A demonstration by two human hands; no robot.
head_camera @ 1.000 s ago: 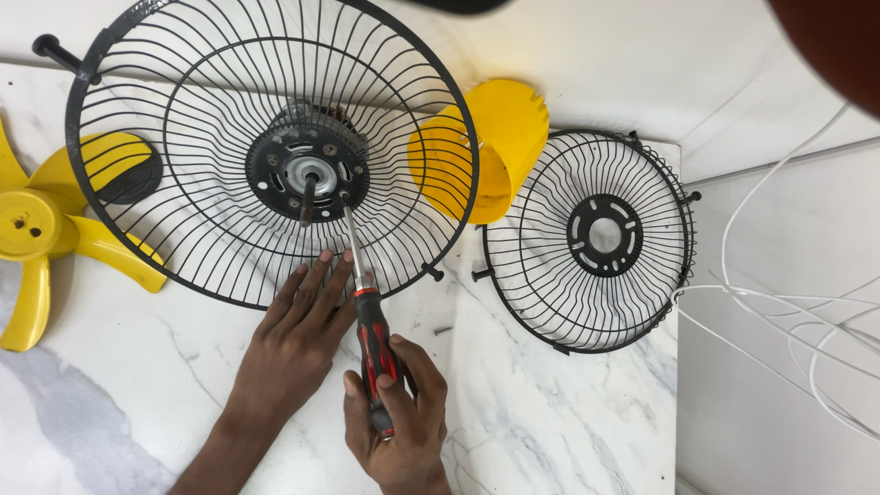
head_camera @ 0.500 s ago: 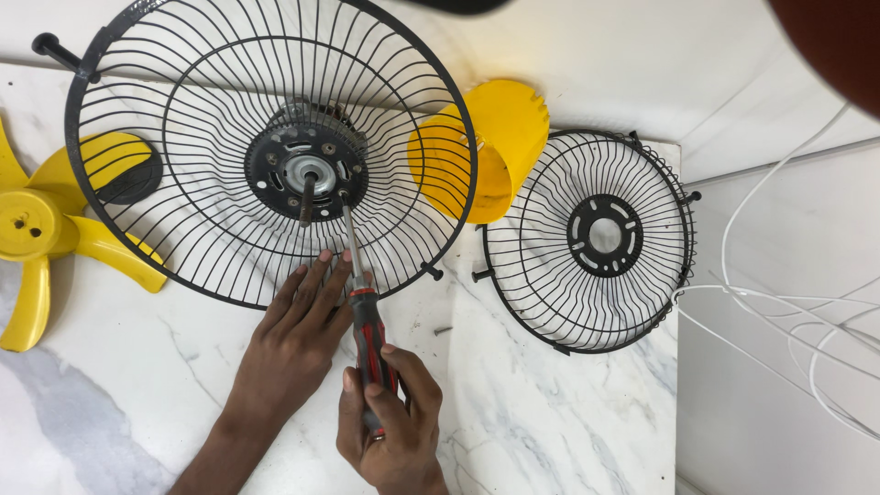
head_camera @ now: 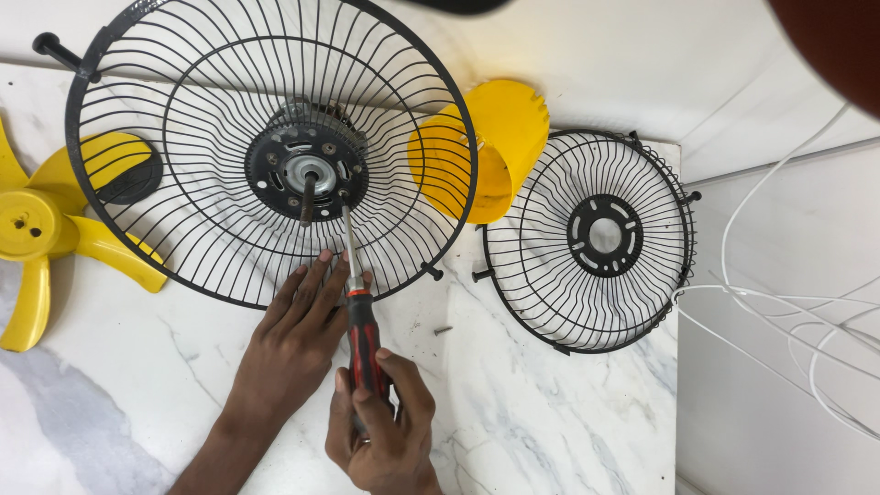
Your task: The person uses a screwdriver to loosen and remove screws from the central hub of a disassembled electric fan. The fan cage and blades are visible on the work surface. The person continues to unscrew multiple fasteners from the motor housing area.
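Screwdriver [head_camera: 359, 312] with a red-and-black handle stands slanted over the white marble counter [head_camera: 550, 403], its metal shaft passing between the wires of the large black fan guard [head_camera: 183, 229] and its tip reaching the lower right edge of the black hub plate [head_camera: 307, 170] at the guard's centre. The right hand [head_camera: 385, 431] is clenched around the lower part of the handle. Compared with half a second ago, that hand's grip looks slightly turned on the handle, while the tool's slant and tip position are much the same.

The left hand [head_camera: 293, 344] lies flat with fingers [head_camera: 316, 280] stretched out and released, pressing on the lower rim wires of the guard right beside the screwdriver's shaft; it grasps nothing and has stayed in that place. A short metal shaft [head_camera: 307, 197] sticks out of the motor hub.

Just right of the hands a small loose screw [head_camera: 443, 329] lies on the counter. A yellow cone-shaped motor cover [head_camera: 500, 147] lies behind the big guard's right edge, touching a smaller black fan guard [head_camera: 596, 238] that rests flat near the counter's right edge. At far left a yellow fan blade [head_camera: 37, 238] lies on the counter, partly under the big guard. White cables [head_camera: 788, 312] loop beyond the counter's right edge. None of these have shifted.
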